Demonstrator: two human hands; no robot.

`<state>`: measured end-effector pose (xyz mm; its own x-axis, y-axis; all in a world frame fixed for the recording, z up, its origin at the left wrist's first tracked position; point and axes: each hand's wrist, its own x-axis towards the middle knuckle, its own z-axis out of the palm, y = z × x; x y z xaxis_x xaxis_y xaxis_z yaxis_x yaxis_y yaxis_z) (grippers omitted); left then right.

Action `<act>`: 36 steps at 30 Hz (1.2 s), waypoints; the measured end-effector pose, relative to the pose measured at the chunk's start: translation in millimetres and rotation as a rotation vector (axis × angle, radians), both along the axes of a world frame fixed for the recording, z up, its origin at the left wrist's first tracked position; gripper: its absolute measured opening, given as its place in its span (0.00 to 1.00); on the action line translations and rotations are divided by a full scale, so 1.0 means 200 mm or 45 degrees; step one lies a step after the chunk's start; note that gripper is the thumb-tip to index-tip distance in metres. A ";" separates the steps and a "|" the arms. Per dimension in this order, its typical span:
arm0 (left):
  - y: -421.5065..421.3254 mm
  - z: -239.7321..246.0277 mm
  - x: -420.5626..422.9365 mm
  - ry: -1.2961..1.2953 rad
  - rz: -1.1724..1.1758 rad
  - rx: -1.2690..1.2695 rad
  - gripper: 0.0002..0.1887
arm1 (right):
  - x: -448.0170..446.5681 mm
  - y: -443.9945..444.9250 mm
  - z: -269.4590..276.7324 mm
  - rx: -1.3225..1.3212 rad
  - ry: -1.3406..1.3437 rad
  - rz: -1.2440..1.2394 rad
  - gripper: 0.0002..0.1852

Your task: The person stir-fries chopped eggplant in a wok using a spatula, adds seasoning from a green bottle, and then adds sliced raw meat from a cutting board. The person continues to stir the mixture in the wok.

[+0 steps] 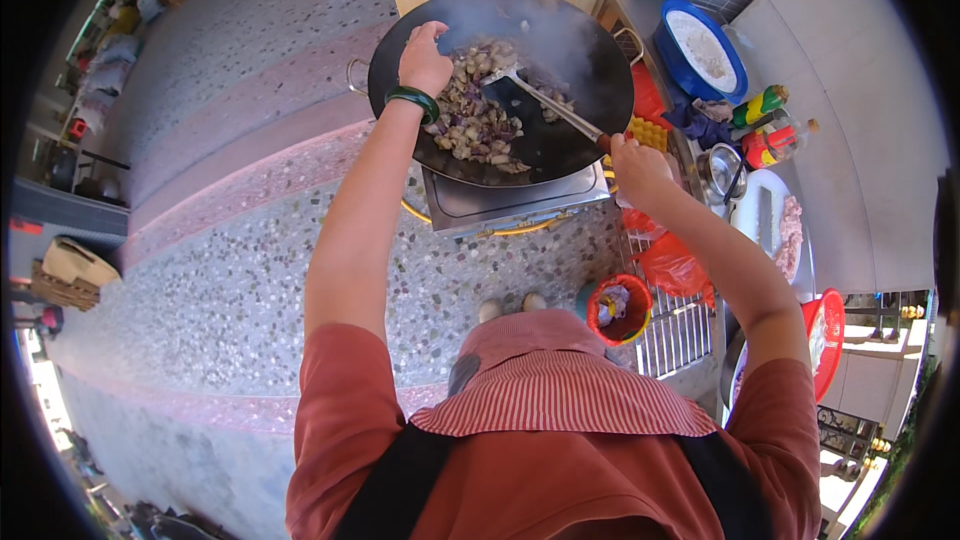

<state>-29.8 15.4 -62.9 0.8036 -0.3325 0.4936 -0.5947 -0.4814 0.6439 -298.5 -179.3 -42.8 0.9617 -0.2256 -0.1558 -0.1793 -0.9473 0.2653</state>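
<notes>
A large dark wok (555, 165) with metal loop handles sits on a stainless steel gas stove (517, 204). Chopped food (476, 127), with purple-skinned pieces among it, lies in the left and middle of the wok, and steam rises at the top. My right hand (641, 171) grips the wooden end of a metal wok spatula (559, 106), whose blade touches the food. Over the wok's upper left side is my left hand (426, 60), fingers bent together and pointing over the wok; whether they pinch anything is hidden. A green bangle (414, 100) circles the left wrist.
At right, a metal counter holds a blue basin of white powder (701, 52), bottles (761, 106), a metal bowl (721, 171) and a white tray (757, 206) beside raw meat (789, 236). Below are red plastic bags (675, 264) and a red bin (621, 315). A yellow hose (525, 228) runs along the stove front.
</notes>
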 end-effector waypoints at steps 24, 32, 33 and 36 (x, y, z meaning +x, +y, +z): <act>-0.16 -0.06 -0.09 0.330 -0.142 0.123 0.16 | -0.36 -0.61 0.70 0.222 0.044 -0.285 0.15; -0.14 -0.02 -0.15 0.214 -0.080 0.177 0.17 | -0.04 -0.60 0.98 -0.152 0.152 0.053 0.13; -0.10 -0.02 -0.16 0.493 -0.104 0.142 0.18 | 0.00 -0.59 1.05 -0.171 0.190 0.109 0.12; -0.01 -0.08 -0.31 0.401 -0.096 -0.277 0.14 | 0.17 -0.58 1.16 -0.493 0.198 0.163 0.11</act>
<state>-92.3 14.0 -79.5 0.9043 -0.3110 0.2923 -0.3803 -0.2762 0.8827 -265.1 -295.7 189.9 0.9574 -0.1763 -0.2287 0.0036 -0.7846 0.6200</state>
